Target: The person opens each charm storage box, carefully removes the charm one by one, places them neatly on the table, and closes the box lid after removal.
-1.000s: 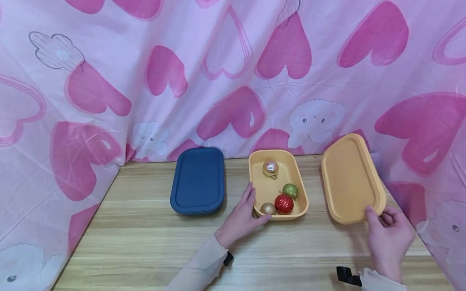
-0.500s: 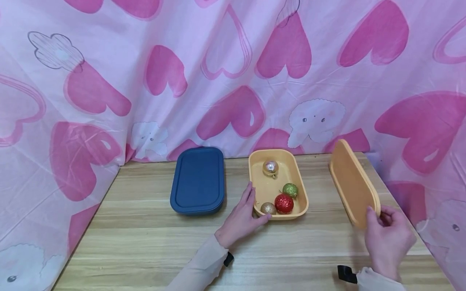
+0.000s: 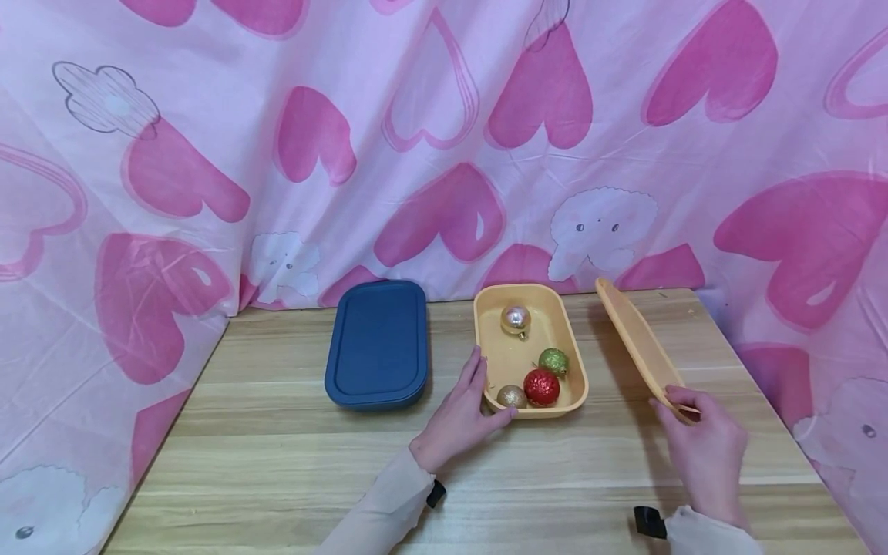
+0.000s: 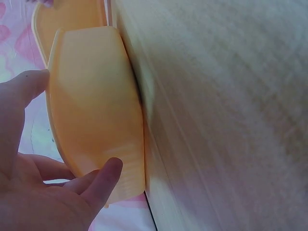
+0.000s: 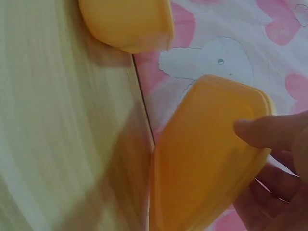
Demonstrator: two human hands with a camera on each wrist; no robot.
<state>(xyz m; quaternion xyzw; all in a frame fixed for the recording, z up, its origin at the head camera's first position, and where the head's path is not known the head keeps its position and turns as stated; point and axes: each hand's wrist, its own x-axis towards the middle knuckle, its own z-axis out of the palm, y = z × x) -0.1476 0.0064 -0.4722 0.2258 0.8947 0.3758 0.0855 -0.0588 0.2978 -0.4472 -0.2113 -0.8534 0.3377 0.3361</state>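
Observation:
My left hand (image 3: 454, 420) rests at the near-left corner of a yellow box (image 3: 529, 414), fingers extended along its left side and thumb at the near rim. In the left wrist view, the fingertips touch the wall of the box (image 4: 96, 101). Inside lie several Christmas baubles: a shiny pinkish-gold one (image 3: 516, 318), a green glitter one (image 3: 553, 361), a red one (image 3: 541, 388) and a gold glitter one (image 3: 512, 397). To the right, my right hand (image 3: 709, 451) pinches the near end of a yellow lid (image 3: 640, 337), which stands steeply tilted. The right wrist view shows the thumb on the lid's face (image 5: 207, 139).
A dark blue lidded box (image 3: 378, 343) sits left of the yellow one on the wooden table (image 3: 277, 462). Behind and at both sides hangs a pink cloth (image 3: 430, 116) with hearts, meeting the table's back edge.
The right hand has turned the lid from facing up toward edge-on and moved left with it, closer to the box. The left hand, box and baubles stay in place.

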